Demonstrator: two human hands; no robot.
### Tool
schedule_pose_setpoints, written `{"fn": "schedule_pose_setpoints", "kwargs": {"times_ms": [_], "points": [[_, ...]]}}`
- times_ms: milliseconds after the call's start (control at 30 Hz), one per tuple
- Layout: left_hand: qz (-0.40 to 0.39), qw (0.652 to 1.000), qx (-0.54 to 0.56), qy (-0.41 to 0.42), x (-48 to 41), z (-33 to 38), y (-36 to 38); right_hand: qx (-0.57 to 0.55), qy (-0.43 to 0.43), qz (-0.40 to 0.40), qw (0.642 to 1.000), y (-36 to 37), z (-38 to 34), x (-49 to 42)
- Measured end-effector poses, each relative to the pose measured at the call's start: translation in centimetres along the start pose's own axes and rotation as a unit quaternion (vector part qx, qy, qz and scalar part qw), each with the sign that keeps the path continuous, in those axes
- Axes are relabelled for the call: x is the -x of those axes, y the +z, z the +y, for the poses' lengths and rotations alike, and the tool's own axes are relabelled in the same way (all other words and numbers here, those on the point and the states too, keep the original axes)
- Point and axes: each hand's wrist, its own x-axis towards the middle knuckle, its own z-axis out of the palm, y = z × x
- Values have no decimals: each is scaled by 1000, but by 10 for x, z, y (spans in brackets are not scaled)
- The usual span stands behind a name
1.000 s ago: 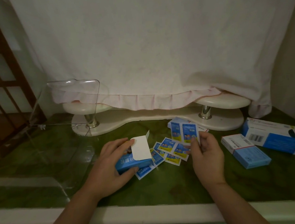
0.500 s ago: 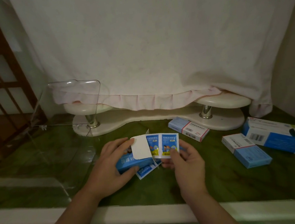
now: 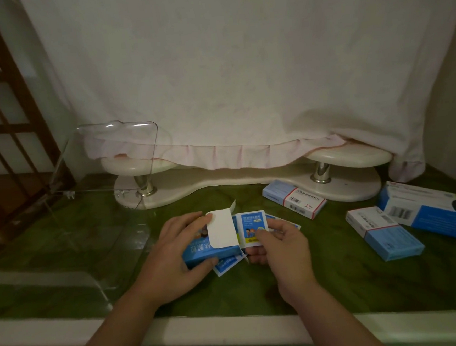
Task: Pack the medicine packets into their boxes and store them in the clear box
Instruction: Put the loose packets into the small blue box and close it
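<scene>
I'm watching left hand [image 3: 172, 248] gripping the open box [image 3: 208, 253] on the surface [image 3: 339, 287], right hand [image 3: 279, 248] pinching packets [image 3: 253, 226] at its mouth. Packets are sitting splayed; edges risk catching the flap [image 3: 221, 229], buckling.

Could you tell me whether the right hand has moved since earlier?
Yes: the right hand moved left, away from the cream stand's right metal post.

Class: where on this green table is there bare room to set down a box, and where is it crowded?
Bare green lies between the right hand and the nearest closed box, and along the front edge. A narrower strip runs between the open box and the white stand. Crowded: the three boxes at right, and around the packets.
</scene>
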Motion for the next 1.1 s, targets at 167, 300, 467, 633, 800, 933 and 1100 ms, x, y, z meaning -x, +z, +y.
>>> {"fn": "schedule_pose_setpoints", "kwargs": {"times_ms": [167,300,467,633,800,933,1100], "points": [[6,1000,-1,3,0,-1,0,48,13,-1,999,6,0,-3],[7,1000,-1,5,0,-2,1,98,3,5,995,8,1,-5],[5,1000,1,4,0,-2,1,157,-10,-12,987,8,2,-3],[3,1000,4,0,0,-2,1,165,-11,-24,986,7,-1,-1],[1,1000,4,1,0,-2,1,169,-9,-22,985,7,-3,0],[3,1000,4,4,0,-1,0,164,-3,-17,986,7,-5,0],[0,1000,0,4,0,-2,1,170,12,-25,985,11,-8,0]]}}
